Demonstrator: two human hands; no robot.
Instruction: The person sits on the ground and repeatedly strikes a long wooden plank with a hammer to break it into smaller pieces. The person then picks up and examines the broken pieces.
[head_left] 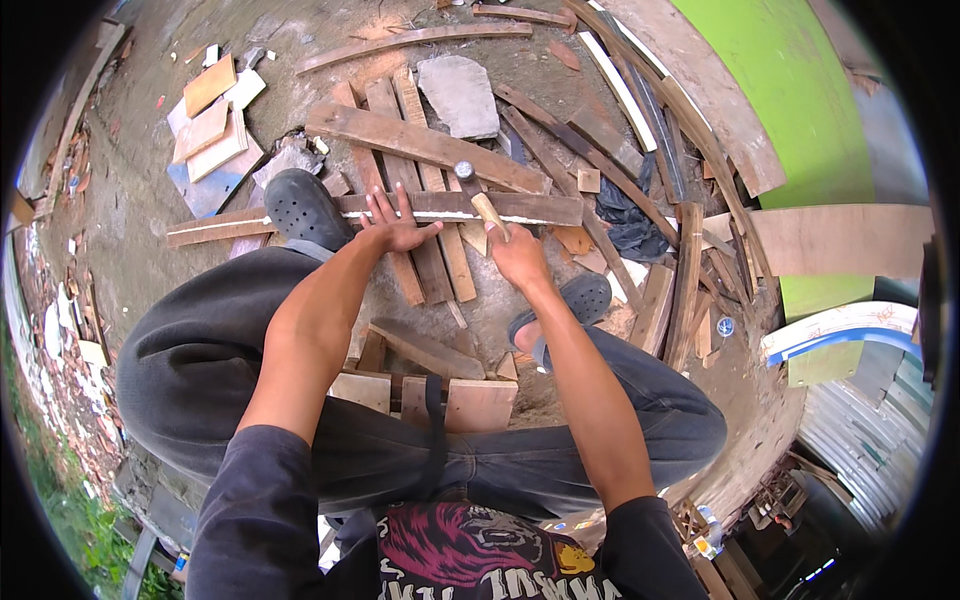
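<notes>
Left foot: dark clog (303, 207) stands on long plank (520, 207), w/ white strip on edge.
Left hand (392, 228): flat, fingers spread, presses plank.
Right hand (517, 255): grips hammer (478, 196), head just above plank.
Progress: prob. mid-work; nail not visible, can't tell how much is left.

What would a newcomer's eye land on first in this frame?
At centre, the right hand grips a hammer raised over a long plank, which the left hand presses flat. Scrap boards lie all about it, and a bright green panel stands at upper right.
</notes>
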